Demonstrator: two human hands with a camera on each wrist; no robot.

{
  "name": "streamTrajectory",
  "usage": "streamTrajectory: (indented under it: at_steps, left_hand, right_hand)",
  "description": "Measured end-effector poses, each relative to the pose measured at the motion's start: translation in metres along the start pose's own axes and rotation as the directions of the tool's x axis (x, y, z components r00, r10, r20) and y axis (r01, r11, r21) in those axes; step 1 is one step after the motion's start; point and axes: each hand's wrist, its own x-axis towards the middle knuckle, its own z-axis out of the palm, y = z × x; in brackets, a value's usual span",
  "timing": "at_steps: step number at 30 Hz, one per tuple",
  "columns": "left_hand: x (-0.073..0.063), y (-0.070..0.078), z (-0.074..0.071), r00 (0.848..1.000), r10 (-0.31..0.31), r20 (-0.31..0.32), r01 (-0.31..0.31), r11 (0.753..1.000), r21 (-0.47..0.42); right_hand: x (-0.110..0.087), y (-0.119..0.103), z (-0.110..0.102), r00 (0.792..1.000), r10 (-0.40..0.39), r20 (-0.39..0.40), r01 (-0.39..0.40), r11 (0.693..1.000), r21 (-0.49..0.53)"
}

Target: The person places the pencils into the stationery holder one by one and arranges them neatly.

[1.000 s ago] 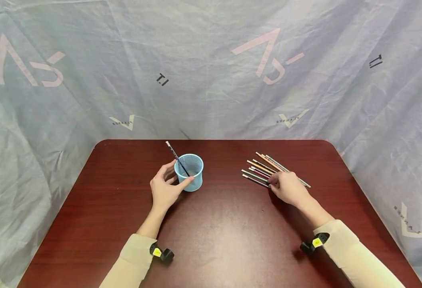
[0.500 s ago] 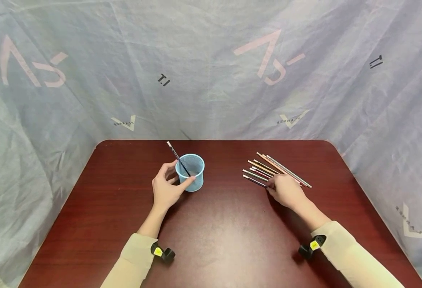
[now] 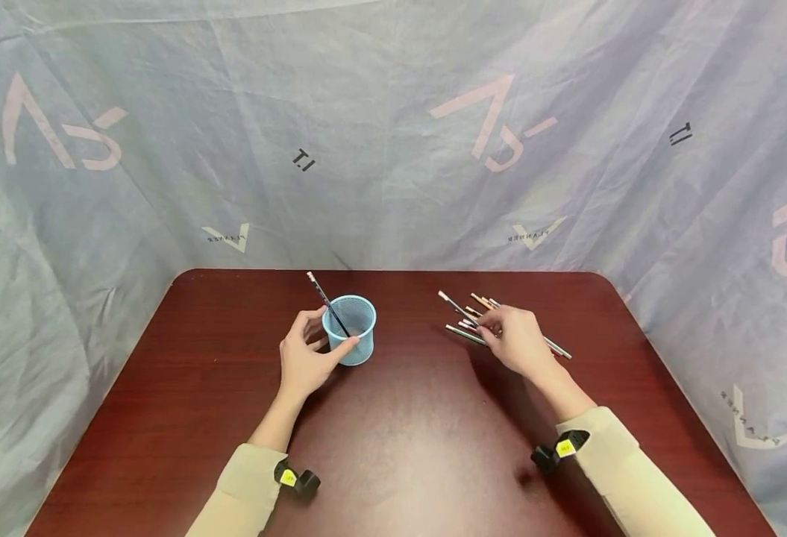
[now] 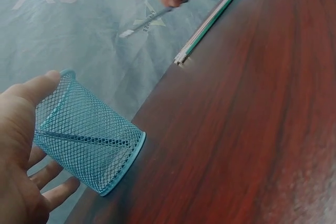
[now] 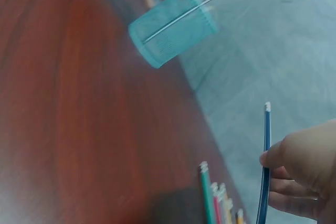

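My left hand [image 3: 300, 364] grips the side of a light blue mesh pencil cup [image 3: 358, 352], thumb on the near side and fingers behind. The cup stands upright on the table. One dark pencil [image 3: 323, 295] with a white eraser leans inside it, poking out over the rim to the left. On the right, my right hand [image 3: 518, 344] pinches a dark blue pencil [image 5: 266, 135] between thumb and fingers, its eraser end up and toward the cup. In the left wrist view this pencil is raised above the other loose pencils [image 4: 209, 23], which lie beneath the hand, partly hidden.
A dark red wooden table [image 3: 400, 432] spans the lower view. Grey printed cloth [image 3: 380, 149] hangs behind it and along both sides. Black wrist cameras [image 3: 298, 479] sit at both cuffs.
The right hand has picked the nearest dark blue pencil up from the fanned group and moved left with it. The left hand stays on the cup. The head view has shifted slightly.
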Motion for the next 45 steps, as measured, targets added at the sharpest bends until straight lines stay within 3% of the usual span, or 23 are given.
streamTrajectory:
  at_steps: [7,16,23,28,36,40,45]
  left_hand:
    - [-0.002,0.007,0.001,1.000,-0.010,-0.026,0.010,1.000,0.008]
    - [-0.006,0.037,0.001,1.000,-0.016,-0.012,0.016,1.000,0.013]
    - [-0.007,0.040,0.000,1.000,0.002,-0.012,-0.002,1.000,-0.007]
    - [-0.008,0.040,0.000,1.000,0.002,-0.007,-0.002,1.000,-0.010]
    - [-0.008,0.041,0.000,1.000,0.002,-0.017,-0.002,1.000,-0.019]
    - [-0.008,0.041,0.000,1.000,0.007,-0.016,-0.007,1.000,-0.013]
    - [-0.008,0.042,0.001,1.000,0.009,-0.018,-0.010,1.000,-0.014]
  right_hand:
    - [0.029,-0.030,-0.007,0.995,-0.018,-0.103,0.031,0.992,0.120]
    - [0.058,-0.068,-0.013,0.981,0.043,-0.191,0.014,0.958,0.288]
    - [0.073,-0.090,-0.011,0.974,0.072,-0.213,0.018,0.918,0.396]
    - [0.083,-0.104,-0.006,0.971,0.091,-0.221,0.033,0.865,0.500]
    - [0.096,-0.124,0.011,0.965,0.106,-0.241,0.090,0.726,0.681]
    - [0.101,-0.134,0.020,0.975,0.072,-0.212,0.094,0.730,0.677]
    - [0.104,-0.144,0.033,0.988,0.005,-0.153,0.092,0.781,0.618]
